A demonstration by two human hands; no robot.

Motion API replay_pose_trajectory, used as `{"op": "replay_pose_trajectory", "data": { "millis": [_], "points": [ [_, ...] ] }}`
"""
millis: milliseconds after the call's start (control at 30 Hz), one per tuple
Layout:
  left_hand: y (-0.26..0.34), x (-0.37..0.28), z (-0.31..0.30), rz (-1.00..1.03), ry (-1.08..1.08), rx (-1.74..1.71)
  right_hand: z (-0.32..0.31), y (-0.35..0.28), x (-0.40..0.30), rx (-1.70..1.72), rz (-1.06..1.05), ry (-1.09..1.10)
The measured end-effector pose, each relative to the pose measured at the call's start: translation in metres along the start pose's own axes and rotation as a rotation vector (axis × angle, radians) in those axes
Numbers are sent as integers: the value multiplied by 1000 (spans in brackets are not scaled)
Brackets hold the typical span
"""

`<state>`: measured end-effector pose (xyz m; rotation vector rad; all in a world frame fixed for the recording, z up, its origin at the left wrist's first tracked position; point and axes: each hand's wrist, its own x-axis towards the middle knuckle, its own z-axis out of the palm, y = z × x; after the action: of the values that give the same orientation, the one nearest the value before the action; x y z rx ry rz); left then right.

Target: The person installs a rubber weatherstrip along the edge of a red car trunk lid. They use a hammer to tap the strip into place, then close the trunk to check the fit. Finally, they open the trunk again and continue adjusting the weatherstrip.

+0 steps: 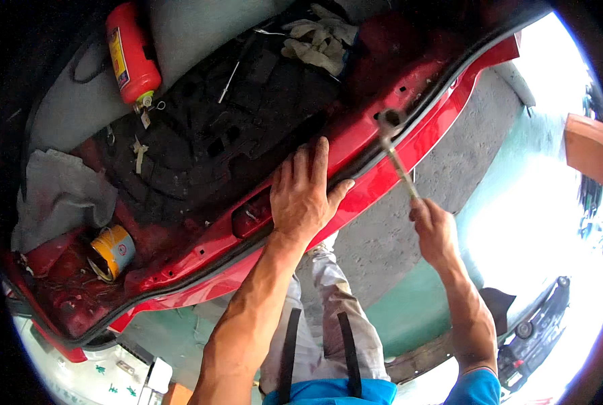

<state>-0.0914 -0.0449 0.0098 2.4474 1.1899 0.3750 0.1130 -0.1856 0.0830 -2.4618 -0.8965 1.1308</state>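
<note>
My left hand [301,195] lies flat, fingers spread, on the red rear sill [354,134] of a car's open boot, its thumb over the black rubber weatherstrip [205,276]. To the right, my right hand [433,228] grips the handle of a hammer [400,164]. The hammer's head is blurred and lies over the sill and weatherstrip, to the right of my left hand; whether it touches the metal I cannot tell. Below the strip runs the glossy red outer rear panel [365,190].
In the boot are a red fire extinguisher [134,55], work gloves [322,40], a thin rod [229,82], a grey cloth [61,195] and a yellow tin [113,252]. A grey mat [377,243] covers floor beside my legs. Another car [537,329] stands at lower right.
</note>
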Motion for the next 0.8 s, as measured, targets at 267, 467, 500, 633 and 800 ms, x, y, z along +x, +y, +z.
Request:
{"op": "replay_pose_trajectory", "data": {
  "millis": [267,467,500,633,800],
  "points": [
    [1,3,-1,19,39,-40,13,52,6,-81,-290,164],
    [-6,8,-6,-11,35,0,-3,-32,12,307,-145,100],
    [-4,5,-5,-20,18,-3,-13,-35,3,400,-198,155],
    [2,5,-3,-1,7,-11,2,29,15,150,-443,283],
    [-1,-10,-5,-2,-6,-13,-1,-13,5,174,-39,20]
  ]
}}
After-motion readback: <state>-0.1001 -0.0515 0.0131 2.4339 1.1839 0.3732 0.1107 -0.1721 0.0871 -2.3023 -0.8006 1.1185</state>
